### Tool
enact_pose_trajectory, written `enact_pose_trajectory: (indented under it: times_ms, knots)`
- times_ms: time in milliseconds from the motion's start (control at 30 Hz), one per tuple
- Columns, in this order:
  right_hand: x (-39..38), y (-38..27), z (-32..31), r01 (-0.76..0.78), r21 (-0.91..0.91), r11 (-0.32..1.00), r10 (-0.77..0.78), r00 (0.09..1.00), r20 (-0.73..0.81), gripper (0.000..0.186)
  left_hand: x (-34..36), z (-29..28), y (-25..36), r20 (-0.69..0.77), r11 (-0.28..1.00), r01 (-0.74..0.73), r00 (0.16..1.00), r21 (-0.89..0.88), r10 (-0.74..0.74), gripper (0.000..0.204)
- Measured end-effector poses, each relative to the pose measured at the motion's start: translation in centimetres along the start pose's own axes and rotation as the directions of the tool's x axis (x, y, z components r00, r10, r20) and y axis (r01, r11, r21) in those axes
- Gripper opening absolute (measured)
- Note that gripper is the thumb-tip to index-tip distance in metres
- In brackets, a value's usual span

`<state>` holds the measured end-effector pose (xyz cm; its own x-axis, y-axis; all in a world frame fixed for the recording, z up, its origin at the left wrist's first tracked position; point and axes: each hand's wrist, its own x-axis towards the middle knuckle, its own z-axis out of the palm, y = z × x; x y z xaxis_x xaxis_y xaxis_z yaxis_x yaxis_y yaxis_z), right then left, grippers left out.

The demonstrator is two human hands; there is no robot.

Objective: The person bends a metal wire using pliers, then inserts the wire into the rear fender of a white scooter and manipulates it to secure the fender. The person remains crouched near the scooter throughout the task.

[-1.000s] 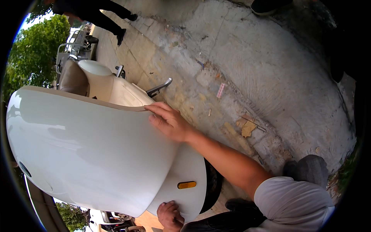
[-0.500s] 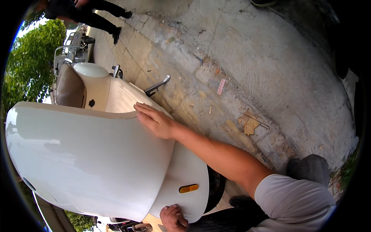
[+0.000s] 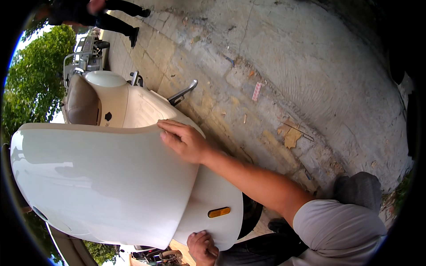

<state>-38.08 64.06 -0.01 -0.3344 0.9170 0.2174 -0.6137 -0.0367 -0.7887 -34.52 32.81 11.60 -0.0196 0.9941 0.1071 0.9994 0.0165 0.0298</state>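
A pale white scooter front shield [image 3: 111, 177] fills the left half of the head view, which shows the scene tipped sideways. My right hand [image 3: 184, 141] lies on the shield near its beige-trimmed edge, fingers stretched out and the thumb apart. Down at the lower edge, my left hand [image 3: 203, 248] has its fingers curled against the rim of the white front fender [image 3: 195, 221]; its palm side is hidden. Between the two hands, an orange reflector [image 3: 219, 212] sits on the fender. Part of the dark front wheel [image 3: 252, 215] shows beside it.
Behind the shield are the scooter's brown seat [image 3: 83, 102], beige footboard [image 3: 144, 108] and a metal side bar [image 3: 184, 92]. Another person in black trousers [image 3: 116, 24] stands at the upper left. Cracked concrete [image 3: 301, 66] holds a dry leaf [image 3: 291, 136] and a pink strip [image 3: 256, 91].
The view has shifted slightly, so scooter and ground sit a little farther right. Both my hands keep their places on the scooter. The other person's hand has moved and is blurred.
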Motion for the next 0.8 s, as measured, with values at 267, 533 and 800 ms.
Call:
enact_pose_trajectory:
  times_ms: [267, 533, 800]
  knots:
    - [2.3, 1.7, 0.4, -0.123, 0.06, 0.991, 0.106, 0.966, 0.235, 0.05, 2.9, -2.2, 3.0, 0.016, 0.853, 0.16, 0.984, -0.496, -0.175, 0.012]
    - [5.7, 0.6, -0.3, -0.253, -0.058, 0.966, 0.253, 0.87, 0.422, 0.06, 24.6, -7.8, 1.1, 0.107, 0.86, -0.218, 0.976, 0.461, 0.19, 0.015]
    - [11.1, -11.5, 4.9, -0.018, 0.14, 0.99, -0.06, 0.843, 0.535, 0.063, 24.6, -7.4, 0.4, 0.039, 0.867, -0.273, 0.958, 0.417, 0.283, 0.015]
